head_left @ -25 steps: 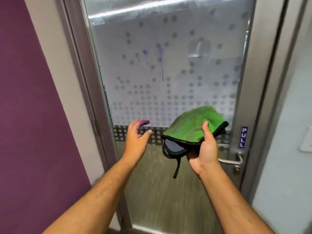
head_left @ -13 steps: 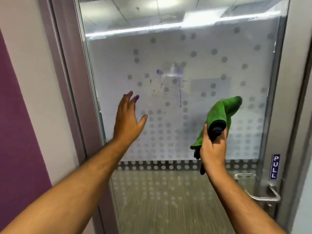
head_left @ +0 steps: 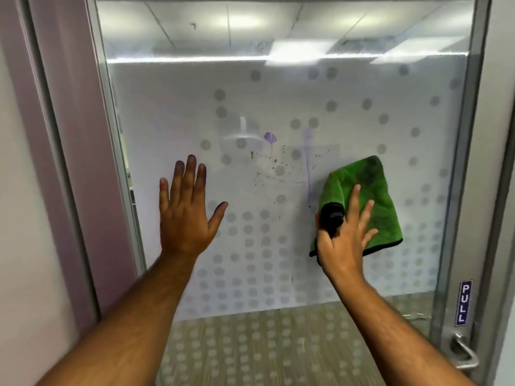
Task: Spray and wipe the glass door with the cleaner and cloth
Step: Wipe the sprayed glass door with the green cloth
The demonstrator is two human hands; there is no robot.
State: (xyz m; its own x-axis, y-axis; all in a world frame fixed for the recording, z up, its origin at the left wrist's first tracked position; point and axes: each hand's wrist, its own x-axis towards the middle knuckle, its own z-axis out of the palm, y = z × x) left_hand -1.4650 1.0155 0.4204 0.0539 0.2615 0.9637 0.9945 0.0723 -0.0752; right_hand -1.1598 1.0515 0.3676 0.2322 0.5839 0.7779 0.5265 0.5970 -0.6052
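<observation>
Since the frame half a second before, both hands had risen toward the pane: the green cloth (head_left: 365,201), then bunched upright in the right hand, now lay spread against the glass door (head_left: 362,121), and the left hand had gone from hovering to lying flat at the left side of the pane.

That cloth sat on the frosted, dotted band of the door, right of centre, with its black-edged hem hanging toward the lower right. The right hand (head_left: 344,240) pressed it with fingers fanned over the green pile, while the thumb side pinched a dark rolled fold of the fabric. The left hand (head_left: 186,215) was open and held nothing, palm toward the glass, its fingertips tinted purple.

Just left of the cloth ran a purple drip (head_left: 308,165), and farther left a purple blot (head_left: 269,137) with brown specks scattered below it. No cleaner bottle was in view, so the wiping step seemed to be in hand, at its very start, as the marks looked untouched. The next move would likely call for a firm sweep leftward across the drip and blot, keeping the cloth flat.

The only readable writing was a small blue label reading "PULL" (head_left: 464,302), set vertically on the door's right stile above the metal handle (head_left: 464,355).
</observation>
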